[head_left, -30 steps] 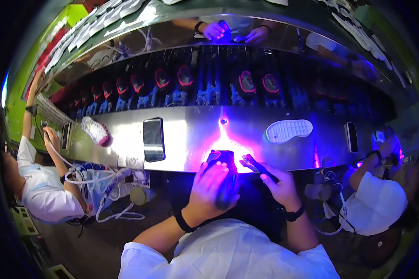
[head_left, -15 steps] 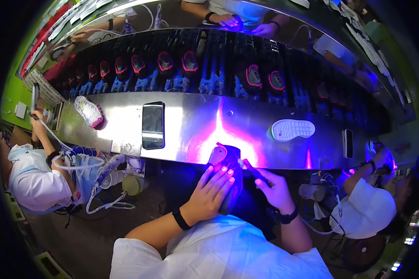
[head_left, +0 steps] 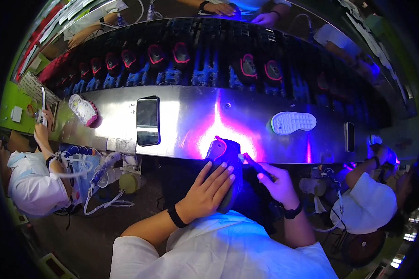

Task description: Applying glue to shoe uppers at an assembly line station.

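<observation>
A dark shoe upper with a pink-edged toe (head_left: 217, 148) points away from me at the table's near edge, lit violet. My left hand (head_left: 208, 188) lies across its top and side, fingers stretched over it, holding it. In my right hand (head_left: 279, 183) is a slim dark-handled brush (head_left: 252, 162), gripped between thumb and fingers. Its small pale tip is beside the shoe's right side, close to the edge; whether it touches cannot be made out. The shoe's underside and heel are partly hidden by my hand and shirt.
On the metal table (head_left: 186, 139) lie a phone (head_left: 148, 121), a white sole (head_left: 293, 122), a white-and-pink sole (head_left: 83, 110) and another phone (head_left: 349, 137). Behind runs a dark conveyor (head_left: 205, 76) carrying several pink-edged shoe uppers. Co-workers sit left (head_left: 35, 186), right (head_left: 365, 204) and opposite.
The view has shifted slightly, so the table sits a little higher in it. My hands keep their hold on shoe and brush. The co-worker at left has moved a hand.
</observation>
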A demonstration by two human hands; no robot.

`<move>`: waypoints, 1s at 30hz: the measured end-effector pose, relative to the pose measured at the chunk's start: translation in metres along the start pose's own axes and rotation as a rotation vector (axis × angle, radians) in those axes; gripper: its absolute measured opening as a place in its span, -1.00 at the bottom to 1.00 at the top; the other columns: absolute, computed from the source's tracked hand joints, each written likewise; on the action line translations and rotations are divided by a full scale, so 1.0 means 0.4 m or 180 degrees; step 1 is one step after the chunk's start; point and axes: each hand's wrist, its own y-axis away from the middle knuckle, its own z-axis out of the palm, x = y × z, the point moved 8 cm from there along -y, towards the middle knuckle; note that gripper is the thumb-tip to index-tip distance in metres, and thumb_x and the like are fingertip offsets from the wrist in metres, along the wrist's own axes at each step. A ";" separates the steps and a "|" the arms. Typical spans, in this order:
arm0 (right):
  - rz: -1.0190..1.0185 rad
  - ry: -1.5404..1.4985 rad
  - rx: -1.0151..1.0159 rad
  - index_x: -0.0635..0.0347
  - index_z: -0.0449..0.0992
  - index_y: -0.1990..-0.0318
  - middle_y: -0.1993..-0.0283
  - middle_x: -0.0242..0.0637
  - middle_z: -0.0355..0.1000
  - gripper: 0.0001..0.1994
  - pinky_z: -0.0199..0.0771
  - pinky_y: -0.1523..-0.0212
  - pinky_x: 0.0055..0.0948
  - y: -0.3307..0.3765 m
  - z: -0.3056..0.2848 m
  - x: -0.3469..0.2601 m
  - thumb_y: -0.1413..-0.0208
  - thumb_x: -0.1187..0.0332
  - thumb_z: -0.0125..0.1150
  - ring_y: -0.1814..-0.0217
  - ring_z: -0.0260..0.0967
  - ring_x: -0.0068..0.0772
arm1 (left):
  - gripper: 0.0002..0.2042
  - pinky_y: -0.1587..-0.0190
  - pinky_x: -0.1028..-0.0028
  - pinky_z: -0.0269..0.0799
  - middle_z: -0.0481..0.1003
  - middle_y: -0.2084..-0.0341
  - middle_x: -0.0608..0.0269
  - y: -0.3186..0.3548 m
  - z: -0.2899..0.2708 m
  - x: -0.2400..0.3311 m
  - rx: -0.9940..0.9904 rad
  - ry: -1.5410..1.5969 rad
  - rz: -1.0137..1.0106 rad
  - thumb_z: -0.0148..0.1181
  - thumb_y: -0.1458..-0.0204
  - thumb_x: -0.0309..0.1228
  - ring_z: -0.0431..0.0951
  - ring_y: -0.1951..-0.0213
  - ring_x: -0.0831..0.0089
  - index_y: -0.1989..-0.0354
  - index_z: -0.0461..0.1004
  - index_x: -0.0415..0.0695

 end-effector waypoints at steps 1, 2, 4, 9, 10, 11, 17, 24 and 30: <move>-0.0050 -0.0092 -0.0096 0.27 0.53 -0.24 0.03 -0.23 0.66 -0.60 0.52 -0.03 -0.44 0.020 0.002 0.001 -0.25 0.45 0.31 0.07 0.51 -0.59 | -0.50 -0.44 -0.14 0.11 0.43 -0.26 -0.10 -0.003 -0.002 0.005 -0.0004 0.0019 0.0001 0.16 -0.12 -0.40 0.38 -0.37 0.02 -0.25 0.40 -0.32; -0.0052 -0.0107 -0.0088 0.27 0.53 -0.24 0.03 -0.23 0.66 -0.60 0.52 -0.03 -0.44 0.041 -0.006 -0.001 -0.25 0.45 0.31 0.07 0.51 -0.59 | -0.50 -0.44 -0.14 0.11 0.43 -0.26 -0.10 -0.006 -0.004 0.009 -0.0016 0.0013 0.0010 0.16 -0.12 -0.40 0.38 -0.37 0.02 -0.25 0.40 -0.32; 0.0254 0.0019 -0.0359 0.28 0.53 -0.24 0.09 -0.31 0.66 -0.59 0.53 0.01 -0.47 0.092 -0.003 0.009 -0.25 0.45 0.32 0.11 0.49 -0.64 | -0.49 -0.46 -0.13 0.08 0.41 -0.29 -0.09 -0.014 -0.007 0.017 -0.0049 -0.0019 -0.0047 0.15 -0.12 -0.39 0.37 -0.37 0.03 -0.26 0.39 -0.33; 0.0042 -0.0282 -0.0243 0.24 0.51 -0.28 0.22 -0.40 0.61 -0.57 0.53 0.13 -0.51 0.154 -0.034 -0.017 -0.25 0.46 0.31 0.25 0.44 -0.69 | -0.42 -0.47 -0.14 0.02 0.38 -0.28 -0.15 -0.064 -0.002 0.050 -0.0004 -0.0043 -0.0221 0.20 -0.08 -0.34 0.36 -0.37 0.01 -0.29 0.35 -0.36; 0.0004 -0.0297 -0.0233 0.24 0.51 -0.28 0.24 -0.43 0.58 -0.58 0.51 0.15 -0.52 0.159 -0.043 -0.022 -0.28 0.43 0.29 0.27 0.43 -0.68 | -0.38 -0.47 -0.14 0.00 0.38 -0.28 -0.17 -0.077 -0.002 0.056 0.0038 -0.0011 -0.0313 0.23 -0.06 -0.32 0.36 -0.37 0.01 -0.30 0.34 -0.37; -0.0035 -0.0317 -0.0223 0.25 0.51 -0.28 0.26 -0.47 0.54 -0.59 0.50 0.17 -0.54 0.164 -0.047 -0.026 -0.30 0.40 0.28 0.29 0.42 -0.68 | -0.38 -0.47 -0.14 0.00 0.38 -0.28 -0.17 -0.090 -0.002 0.071 0.0024 -0.0023 -0.0282 0.23 -0.06 -0.32 0.36 -0.37 0.01 -0.30 0.34 -0.37; 0.0037 -0.0629 -0.0081 0.23 0.48 -0.31 0.28 -0.43 0.54 -0.57 0.50 0.19 -0.54 0.203 -0.076 -0.016 -0.30 0.44 0.26 0.30 0.44 -0.66 | -0.29 -0.43 -0.11 0.10 0.44 -0.20 -0.18 -0.160 -0.004 0.120 0.0092 -0.0211 -0.0484 0.39 0.07 -0.29 0.44 -0.29 0.01 -0.28 0.33 -0.38; 0.0293 -0.0958 0.0008 0.25 0.46 -0.33 0.30 -0.44 0.54 -0.55 0.48 0.21 -0.56 0.261 -0.103 -0.001 -0.31 0.41 0.27 0.29 0.44 -0.67 | -0.34 -0.44 -0.09 0.09 0.51 -0.10 -0.21 -0.246 0.002 0.150 0.0239 -0.0551 -0.0550 0.35 0.07 -0.28 0.54 -0.18 0.01 -0.20 0.37 -0.44; 0.0364 -0.1117 0.0536 0.27 0.47 -0.30 0.29 -0.43 0.54 -0.55 0.47 0.21 -0.57 0.275 -0.127 0.024 -0.29 0.39 0.31 0.29 0.44 -0.67 | -0.38 -0.41 -0.10 0.15 0.56 0.00 -0.20 -0.335 0.015 0.145 0.0250 -0.0571 -0.0590 0.36 0.09 -0.26 0.60 -0.09 0.01 -0.12 0.44 -0.45</move>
